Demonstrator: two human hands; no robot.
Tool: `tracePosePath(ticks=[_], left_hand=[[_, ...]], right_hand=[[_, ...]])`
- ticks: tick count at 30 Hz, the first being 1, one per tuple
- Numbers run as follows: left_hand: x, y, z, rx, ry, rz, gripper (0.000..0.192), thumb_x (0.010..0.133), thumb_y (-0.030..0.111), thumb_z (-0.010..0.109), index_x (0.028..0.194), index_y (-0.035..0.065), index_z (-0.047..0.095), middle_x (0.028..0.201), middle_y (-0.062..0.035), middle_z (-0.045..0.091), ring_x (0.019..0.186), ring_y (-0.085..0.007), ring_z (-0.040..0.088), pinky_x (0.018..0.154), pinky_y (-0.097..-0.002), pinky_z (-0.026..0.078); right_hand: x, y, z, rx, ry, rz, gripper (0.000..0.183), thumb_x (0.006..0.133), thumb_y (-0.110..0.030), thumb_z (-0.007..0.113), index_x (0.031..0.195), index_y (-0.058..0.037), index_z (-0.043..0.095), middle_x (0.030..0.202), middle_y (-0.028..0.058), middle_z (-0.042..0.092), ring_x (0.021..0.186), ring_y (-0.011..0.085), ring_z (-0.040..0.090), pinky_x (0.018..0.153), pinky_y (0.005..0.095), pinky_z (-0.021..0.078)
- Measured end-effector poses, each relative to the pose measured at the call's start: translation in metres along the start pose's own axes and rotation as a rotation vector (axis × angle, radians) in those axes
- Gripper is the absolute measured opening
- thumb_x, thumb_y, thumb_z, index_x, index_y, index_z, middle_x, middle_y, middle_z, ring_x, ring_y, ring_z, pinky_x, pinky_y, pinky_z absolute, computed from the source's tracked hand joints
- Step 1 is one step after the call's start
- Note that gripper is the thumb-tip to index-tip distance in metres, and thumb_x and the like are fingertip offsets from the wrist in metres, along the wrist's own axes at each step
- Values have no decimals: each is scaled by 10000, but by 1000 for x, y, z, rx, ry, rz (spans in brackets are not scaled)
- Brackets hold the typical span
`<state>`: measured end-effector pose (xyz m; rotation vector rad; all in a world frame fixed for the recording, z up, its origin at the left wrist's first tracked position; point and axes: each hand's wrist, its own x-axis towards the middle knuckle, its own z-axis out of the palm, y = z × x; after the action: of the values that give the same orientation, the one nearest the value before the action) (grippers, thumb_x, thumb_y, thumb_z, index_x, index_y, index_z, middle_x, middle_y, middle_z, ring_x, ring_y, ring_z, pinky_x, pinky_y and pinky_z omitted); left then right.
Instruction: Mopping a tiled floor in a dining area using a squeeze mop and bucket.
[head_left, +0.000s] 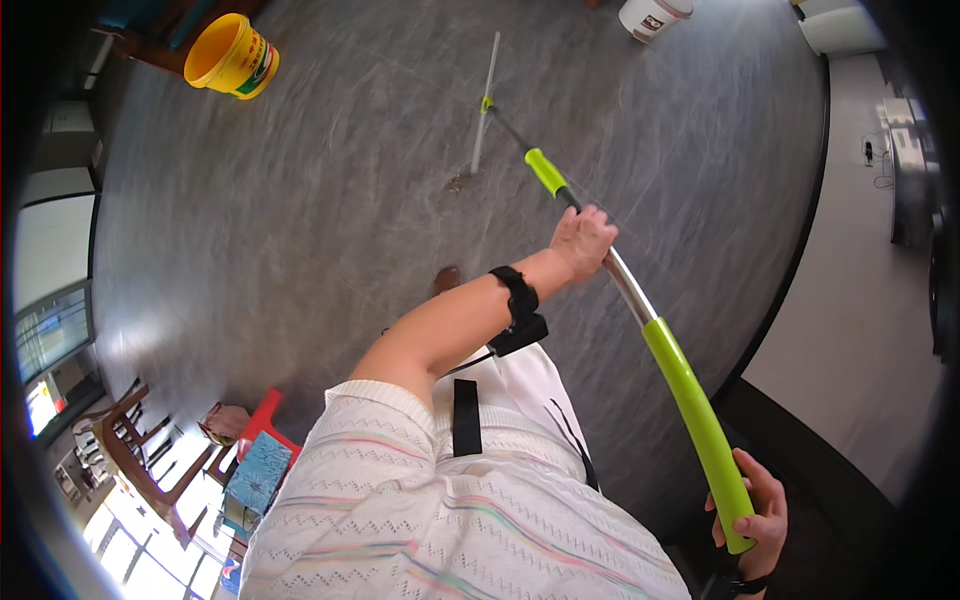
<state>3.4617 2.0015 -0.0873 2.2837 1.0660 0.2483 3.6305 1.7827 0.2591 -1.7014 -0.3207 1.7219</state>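
A long-handled floor squeegee with a lime-green grip (694, 412) runs diagonally across the view. My left hand (585, 241) is wrapped around its metal pole (630, 283), just below a short green sleeve (546, 172). At the lower right, my right hand (761, 510) holds the end of the long grip, thumb on the near side. The thin pale blade (489, 75) rests on the grey floor at the far end. A small heap of debris (454, 184) lies beside the blade's nearer tip.
A yellow bucket (232, 56) stands at the far left, and a white bucket (652, 19) at the far right. A pale wall (825, 315) with dark skirting curves along the right. Behind my left side are a red plastic stool (262, 420) and wooden furniture (135, 465).
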Motion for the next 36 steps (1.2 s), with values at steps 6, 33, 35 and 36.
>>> tracePosePath(ticks=[6, 33, 35, 36], left_hand=[[29, -24, 1, 42, 235, -80, 138, 678, 164, 676, 809, 168, 631, 894, 8, 578, 991, -188, 523, 776, -353, 435], [-46, -51, 44, 42, -173, -65, 96, 720, 201, 635, 797, 145, 644, 944, -54, 557, 1009, -276, 502, 782, -377, 465], [-65, -41, 46, 42, -192, -30, 101, 716, 204, 642, 795, 142, 649, 934, -56, 559, 1004, -280, 500, 788, -381, 462], [-72, -38, 45, 40, -205, -2, 106, 711, 206, 649, 793, 139, 654, 924, -58, 560, 1000, -283, 498, 793, -385, 459]], right_hand=[[29, -27, 30, -480, -33, -89, 809, 591, -135, 678, 1340, 6, 407, 892, 185, 620, 554, 184, 616, 476, 261, 517], [52, 10, 44, -1330, -305, 50, 692, 622, -109, 663, 1270, -7, 446, 821, 139, 567, 716, 291, 589, 649, 320, 472], [36, 20, 42, -1324, -308, 7, 694, 623, -125, 677, 1270, -16, 450, 821, 138, 565, 732, 295, 586, 654, 330, 471], [30, 22, 42, -1338, -311, 40, 693, 626, -128, 679, 1272, -26, 451, 825, 139, 568, 733, 297, 586, 654, 335, 473]])
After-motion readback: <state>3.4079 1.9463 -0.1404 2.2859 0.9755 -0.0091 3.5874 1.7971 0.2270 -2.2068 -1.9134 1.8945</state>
